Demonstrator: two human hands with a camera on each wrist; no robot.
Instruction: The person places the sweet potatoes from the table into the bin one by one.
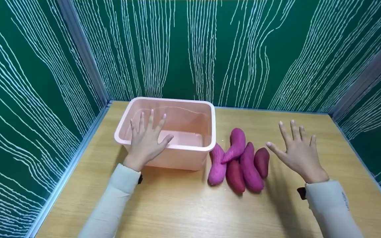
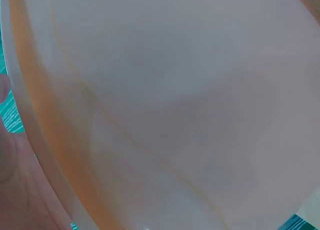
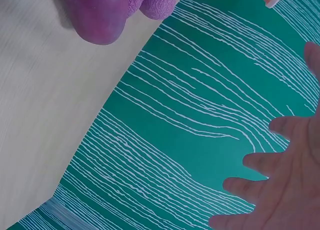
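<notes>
My left hand [image 1: 147,140] is spread with straight fingers over the near left side of a pink plastic bin [image 1: 177,158]. In the left wrist view the bin's wall [image 2: 175,115] fills most of the picture, with part of the hand [image 2: 25,190] at the lower left. My right hand [image 1: 301,153], fingers spread, holds nothing and hovers right of several sweet potatoes [image 1: 250,168]. They lie bunched beside the bin, some pinkish purple, others dark red [image 1: 262,162]. The right wrist view shows the open palm [image 3: 285,180] and some sweet potatoes [image 3: 100,15] at the top.
A light wooden table [image 1: 184,211] carries the bin and the sweet potatoes. Green panels [image 1: 177,49] with white wavy lines stand around its back and sides, joined by grey metal posts [image 1: 84,49] at the corners.
</notes>
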